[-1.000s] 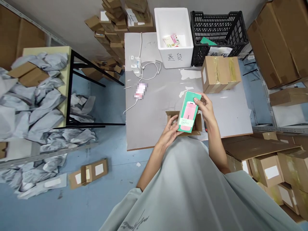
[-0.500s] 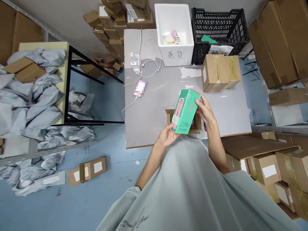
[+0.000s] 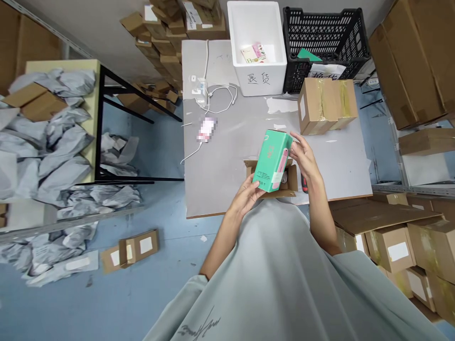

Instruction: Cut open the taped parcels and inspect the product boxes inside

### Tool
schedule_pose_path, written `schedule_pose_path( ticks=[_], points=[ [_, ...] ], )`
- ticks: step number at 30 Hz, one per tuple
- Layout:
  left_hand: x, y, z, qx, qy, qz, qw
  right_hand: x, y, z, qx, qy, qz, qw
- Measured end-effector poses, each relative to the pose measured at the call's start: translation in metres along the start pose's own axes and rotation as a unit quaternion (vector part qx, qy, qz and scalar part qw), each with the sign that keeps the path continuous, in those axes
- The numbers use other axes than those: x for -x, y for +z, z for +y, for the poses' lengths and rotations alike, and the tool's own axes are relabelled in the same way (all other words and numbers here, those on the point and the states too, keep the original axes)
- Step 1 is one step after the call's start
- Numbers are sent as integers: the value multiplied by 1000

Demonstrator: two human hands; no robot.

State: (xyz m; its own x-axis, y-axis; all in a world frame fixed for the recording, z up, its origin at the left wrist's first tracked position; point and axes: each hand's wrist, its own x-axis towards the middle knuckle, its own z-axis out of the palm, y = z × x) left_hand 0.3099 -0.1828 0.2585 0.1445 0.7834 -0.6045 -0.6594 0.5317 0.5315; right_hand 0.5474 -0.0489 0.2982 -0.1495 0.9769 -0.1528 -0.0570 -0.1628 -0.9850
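A green product box [image 3: 268, 158] with a pink item printed on its side is held tilted above the table's front edge. My left hand [image 3: 246, 196] grips its lower left end, fingers beneath and thumb on the near face. At the upper right corner, my right hand [image 3: 304, 156] holds the box between thumb and fingers, partly hidden behind its edge. Below it stands an open cardboard box [image 3: 292, 179], whose inside is mostly covered by the green box. A red and black tool [image 3: 304, 183] lies beside my right wrist, its kind unclear.
On the grey table [image 3: 220, 184] stand a white foam bin [image 3: 259, 83] with small packets, a black crate [image 3: 325, 38] and taped cartons [image 3: 320, 106]. A power strip [image 3: 201, 92] with cables lies at left. Grey parcels [image 3: 60, 142] fill the side shelf; more cartons [image 3: 394, 251] stand at right.
The green box has been turned in my hands, so its printed pink side now faces right instead of left. My right fingers have shifted on its upper corner.
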Motion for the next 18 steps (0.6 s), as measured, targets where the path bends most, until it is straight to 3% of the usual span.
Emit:
schedule_pose_path(
  ticks=[6,15,18],
  points=[
    [2,-1,5,93,-106,-12,990,2,1,-6,-57,26,-11,998],
    [-11,5,-8,90,-43,91,991,-4,11,5,29,-6,69,997],
    [-17,1,-9,91,-71,98,988,4,19,-1,63,-36,56,996]
  ],
)
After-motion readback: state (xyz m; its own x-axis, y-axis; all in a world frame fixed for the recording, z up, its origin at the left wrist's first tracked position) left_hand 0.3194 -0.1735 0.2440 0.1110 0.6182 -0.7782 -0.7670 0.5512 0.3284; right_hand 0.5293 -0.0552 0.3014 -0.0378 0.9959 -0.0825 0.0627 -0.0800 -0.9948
